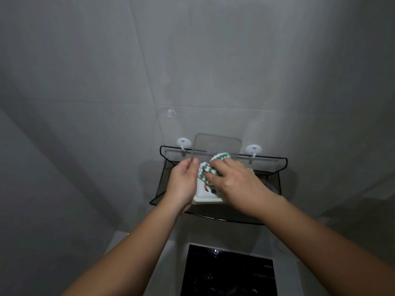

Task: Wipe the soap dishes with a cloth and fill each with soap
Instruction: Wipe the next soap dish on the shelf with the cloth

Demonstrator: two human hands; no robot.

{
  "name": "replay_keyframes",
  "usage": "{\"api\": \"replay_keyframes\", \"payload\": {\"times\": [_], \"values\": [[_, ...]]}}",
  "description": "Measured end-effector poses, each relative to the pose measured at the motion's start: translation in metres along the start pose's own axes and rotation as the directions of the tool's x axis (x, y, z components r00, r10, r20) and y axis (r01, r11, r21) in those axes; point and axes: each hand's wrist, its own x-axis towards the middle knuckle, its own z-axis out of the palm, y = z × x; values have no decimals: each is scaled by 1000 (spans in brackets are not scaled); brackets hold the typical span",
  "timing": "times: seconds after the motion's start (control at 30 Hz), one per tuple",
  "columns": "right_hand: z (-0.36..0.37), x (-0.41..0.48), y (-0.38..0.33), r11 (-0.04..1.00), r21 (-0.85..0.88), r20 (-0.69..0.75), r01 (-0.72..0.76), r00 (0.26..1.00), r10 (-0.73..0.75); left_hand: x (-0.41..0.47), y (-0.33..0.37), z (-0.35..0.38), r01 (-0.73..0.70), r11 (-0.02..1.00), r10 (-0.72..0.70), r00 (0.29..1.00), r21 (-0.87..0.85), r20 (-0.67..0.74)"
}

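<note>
A white soap dish (205,198) sits in a black mesh wall basket (271,182). Its clear lid (218,144) stands raised upright. My left hand (183,182) pinches the lid's lower left corner and steadies the dish's left side. A green-and-white striped cloth (208,167) is bunched over the dish's back part, and my right hand (233,180) grips it and presses it down there. The inside of the dish is mostly hidden by the cloth and my hands.
The basket hangs on two white wall hooks (183,143) (253,149) against grey tiles. Below it lies a black square basin (228,272) set in a light counter. A white smear (171,113) marks the tile above.
</note>
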Motion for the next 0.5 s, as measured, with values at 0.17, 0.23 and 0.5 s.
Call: {"api": "replay_keyframes", "payload": {"times": [0.17,0.23,0.5], "values": [[-2,-6,4,999,-49,158,-3,987,11,2,4,-6,30,999,-31,999,-18,-41],[-4,-10,8,1000,-17,201,-25,979,28,3,5,-8,40,999,-40,998,1,-57],[-4,-17,20,998,42,264,-54,964,41,0,5,-6,41,999,-43,995,-25,-87]]}}
